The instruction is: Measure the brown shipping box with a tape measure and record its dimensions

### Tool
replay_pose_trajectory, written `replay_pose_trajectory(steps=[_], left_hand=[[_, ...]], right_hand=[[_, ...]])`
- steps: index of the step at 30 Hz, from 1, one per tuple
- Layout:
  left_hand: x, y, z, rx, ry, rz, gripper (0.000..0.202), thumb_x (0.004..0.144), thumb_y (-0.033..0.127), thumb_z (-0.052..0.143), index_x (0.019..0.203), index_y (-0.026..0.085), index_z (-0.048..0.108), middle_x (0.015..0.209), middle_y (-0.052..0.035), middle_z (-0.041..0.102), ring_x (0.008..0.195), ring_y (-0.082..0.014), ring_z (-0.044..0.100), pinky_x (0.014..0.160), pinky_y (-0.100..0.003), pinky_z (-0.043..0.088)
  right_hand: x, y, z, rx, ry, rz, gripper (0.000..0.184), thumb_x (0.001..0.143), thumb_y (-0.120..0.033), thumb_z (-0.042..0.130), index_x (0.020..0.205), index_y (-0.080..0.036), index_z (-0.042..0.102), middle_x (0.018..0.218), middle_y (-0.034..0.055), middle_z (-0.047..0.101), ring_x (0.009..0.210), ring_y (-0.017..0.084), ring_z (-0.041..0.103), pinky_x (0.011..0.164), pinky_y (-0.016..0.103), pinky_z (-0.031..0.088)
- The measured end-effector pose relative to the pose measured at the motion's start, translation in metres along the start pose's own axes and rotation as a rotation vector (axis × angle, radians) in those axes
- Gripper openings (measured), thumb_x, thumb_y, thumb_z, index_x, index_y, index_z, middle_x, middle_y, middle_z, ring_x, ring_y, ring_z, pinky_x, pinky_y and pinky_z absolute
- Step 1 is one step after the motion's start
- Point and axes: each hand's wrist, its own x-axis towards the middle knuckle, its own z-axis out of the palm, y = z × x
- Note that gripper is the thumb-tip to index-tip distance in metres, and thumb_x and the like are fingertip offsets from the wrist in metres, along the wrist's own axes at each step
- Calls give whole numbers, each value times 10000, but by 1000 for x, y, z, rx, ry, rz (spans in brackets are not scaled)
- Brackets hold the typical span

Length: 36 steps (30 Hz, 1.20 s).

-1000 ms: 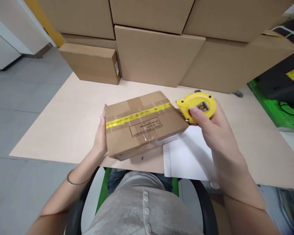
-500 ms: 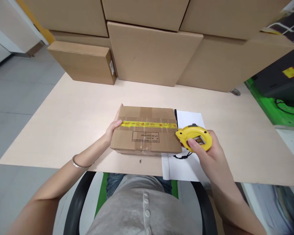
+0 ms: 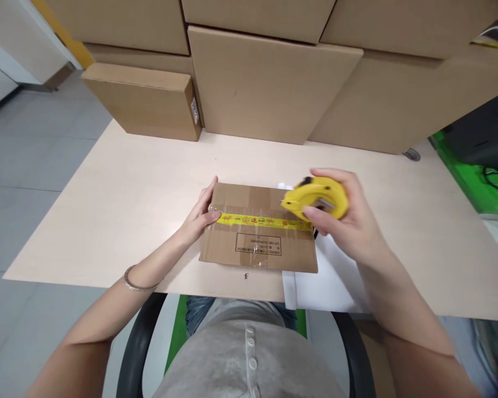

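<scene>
A small cardboard box (image 3: 224, 243) with a yellow strip of printed tape across its top and a boxed black label lies in front of me. My left hand (image 3: 201, 213) grips its left end, thumb on top beside the tape. In my right hand (image 3: 346, 213) is a yellow tape measure (image 3: 317, 198), held above the box's right end with the fingers wrapped round its case. The tape measure's tip points left over the box's top. Beneath the right side of the box, white paper (image 3: 336, 282) lies on the table.
Large cardboard boxes (image 3: 265, 83) stand stacked along the table's back edge. A flatter box (image 3: 149, 105) sits at the back left. The pale table (image 3: 108, 221) reaches to both sides. Chair armrests (image 3: 139, 342) flank me, and a green surface (image 3: 456, 171) with dark equipment is at the right.
My right hand has lifted the tape measure up and slightly left, from the box's right side to above its top. The box has tilted, its front side now out of sight.
</scene>
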Motion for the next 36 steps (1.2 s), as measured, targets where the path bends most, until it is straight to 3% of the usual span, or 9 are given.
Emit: replay_pose_trajectory(steps=[2,3,7,11,14,20,25,30,36], left_hand=[[-1,0,1,-22,-7,1,935,827,591,812,1658,391,432,1723,-60,413,1670,-436,217,1392,-601,137],[-1,0,1,-38,-8,1,920,837,591,809,1654,394,435,1729,-58,404,1667,-430,236,1391,-597,146],[-1,0,3,-80,-17,13,833,850,594,808,1592,359,512,1707,-73,437,1626,-416,338,1367,-597,223],[1,4,4,-96,-44,32,707,868,589,799,1481,296,603,1594,-99,566,1549,-411,453,1309,-583,347],[1,5,3,-94,-76,41,667,903,556,778,1492,306,593,1621,-92,547,1562,-396,443,1311,-569,348],[3,-7,-6,-36,-93,104,914,897,548,788,1683,469,329,1692,-45,450,1596,-387,374,1355,-617,237],[3,-2,-7,71,-107,184,669,937,557,736,1572,495,536,1562,-49,541,1542,-390,403,1359,-642,207],[4,4,-5,97,-102,225,577,953,553,718,1515,529,589,1530,-38,559,1503,-375,433,1328,-644,252],[6,3,-5,120,-72,226,558,932,580,727,1476,487,647,1483,-52,611,1455,-385,482,1292,-625,309]], right_hand=[[30,1,22,-15,-167,-146,442,874,-350,798,1266,-312,598,1345,43,684,1103,221,732,927,392,614],[44,3,33,-10,-255,-212,408,876,-340,776,1243,-300,603,1318,37,695,1127,224,722,968,398,595],[84,4,74,-23,-506,-262,355,898,-345,733,1221,-266,610,1277,31,719,1051,206,709,958,376,555],[96,2,95,-126,-613,-261,350,903,-341,737,1224,-258,626,1292,39,738,1067,221,706,978,378,524],[97,3,96,-190,-625,-317,329,914,-299,706,1235,-266,638,1310,40,747,1105,230,710,973,372,516],[92,11,63,-292,-563,-310,329,898,-305,725,1220,-279,666,1225,21,781,1002,225,742,890,369,533],[69,24,10,-361,-474,-225,390,908,-400,776,1274,-304,684,1245,39,788,991,243,776,907,400,586],[35,35,-44,-405,-363,-158,376,914,-414,795,1271,-333,709,1252,41,787,1025,248,777,898,401,619],[10,44,-81,-414,-230,-12,346,877,-441,821,1203,-375,722,1214,38,783,956,259,763,824,412,625]])
